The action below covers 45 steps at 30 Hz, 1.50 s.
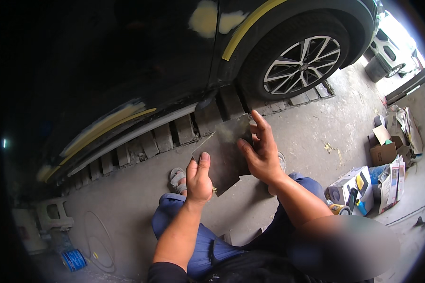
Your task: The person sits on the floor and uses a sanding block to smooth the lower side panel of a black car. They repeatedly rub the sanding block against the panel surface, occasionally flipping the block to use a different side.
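Note:
Between my two hands is a dark grey sheet of sandpaper (225, 153), with a paler, dusty patch near its far edge. My left hand (200, 183) pinches its left side, thumb on top. On the opposite side my right hand (262, 153) grips the sheet with its thumb on the face and the index finger raised off it. Beyond the sheet stands a black car (141, 61). Pale filler patches (204, 20) and yellow masking tape (250, 26) show on its panels, and more filler (104, 121) runs along the lower door.
The car's wheel (303, 66) rests by a slatted floor strip (174, 132). At the right are a white box (352, 188), a cardboard box (383, 152) and papers. A blue spool (73, 260) and a thin hose (111, 236) lie at lower left.

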Available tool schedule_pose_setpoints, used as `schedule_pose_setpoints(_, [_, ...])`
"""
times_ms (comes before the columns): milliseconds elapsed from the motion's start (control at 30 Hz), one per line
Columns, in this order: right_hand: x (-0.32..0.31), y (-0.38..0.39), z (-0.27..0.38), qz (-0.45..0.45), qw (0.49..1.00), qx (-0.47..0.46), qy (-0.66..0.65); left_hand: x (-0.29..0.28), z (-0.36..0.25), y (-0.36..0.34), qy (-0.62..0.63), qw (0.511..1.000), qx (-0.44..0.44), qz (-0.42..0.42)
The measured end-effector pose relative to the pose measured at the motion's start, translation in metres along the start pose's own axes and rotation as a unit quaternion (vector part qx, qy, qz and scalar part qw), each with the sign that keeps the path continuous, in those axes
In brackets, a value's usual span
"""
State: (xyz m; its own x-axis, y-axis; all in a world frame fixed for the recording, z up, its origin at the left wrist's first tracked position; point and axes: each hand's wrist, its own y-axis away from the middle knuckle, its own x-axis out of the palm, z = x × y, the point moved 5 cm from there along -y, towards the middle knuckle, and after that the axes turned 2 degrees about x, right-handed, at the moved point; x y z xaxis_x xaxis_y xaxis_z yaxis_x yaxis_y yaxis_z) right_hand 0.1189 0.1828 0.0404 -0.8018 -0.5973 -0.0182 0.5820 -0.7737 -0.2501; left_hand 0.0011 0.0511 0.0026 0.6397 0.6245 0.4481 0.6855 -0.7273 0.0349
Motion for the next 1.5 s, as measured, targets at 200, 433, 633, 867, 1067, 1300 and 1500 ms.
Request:
schedule_pose_setpoints(200, [0.012, 0.008, 0.001, 0.001, 0.999, -0.021, 0.039, 0.011, -0.02, 0.006, -0.146, 0.987, 0.058, 0.018])
schedule_pose_setpoints(433, [0.002, -0.005, 0.017, -0.045, 0.984, -0.069, 0.16, 0.003, -0.016, 0.009, -0.189, 0.98, 0.056, 0.031])
schedule_pose_setpoints(633, [0.012, 0.005, 0.02, 0.027, 0.987, -0.072, 0.138, 0.015, -0.019, 0.004, -0.164, 0.983, 0.083, 0.002])
schedule_pose_setpoints(867, [0.019, 0.014, 0.022, 0.033, 0.98, -0.09, 0.175, 0.008, -0.012, -0.002, -0.181, 0.979, 0.092, 0.033])
schedule_pose_setpoints(1067, [0.013, 0.005, 0.019, 0.029, 0.988, -0.074, 0.135, 0.009, -0.016, -0.001, -0.232, 0.967, 0.104, 0.032])
schedule_pose_setpoints(1300, [-0.004, -0.012, 0.014, -0.021, 0.995, -0.001, 0.097, -0.002, -0.016, 0.0, -0.244, 0.963, 0.068, 0.092])
schedule_pose_setpoints(1500, [0.003, -0.004, 0.03, 0.025, 0.98, -0.091, 0.177, 0.003, -0.017, -0.003, -0.233, 0.961, 0.077, 0.126])
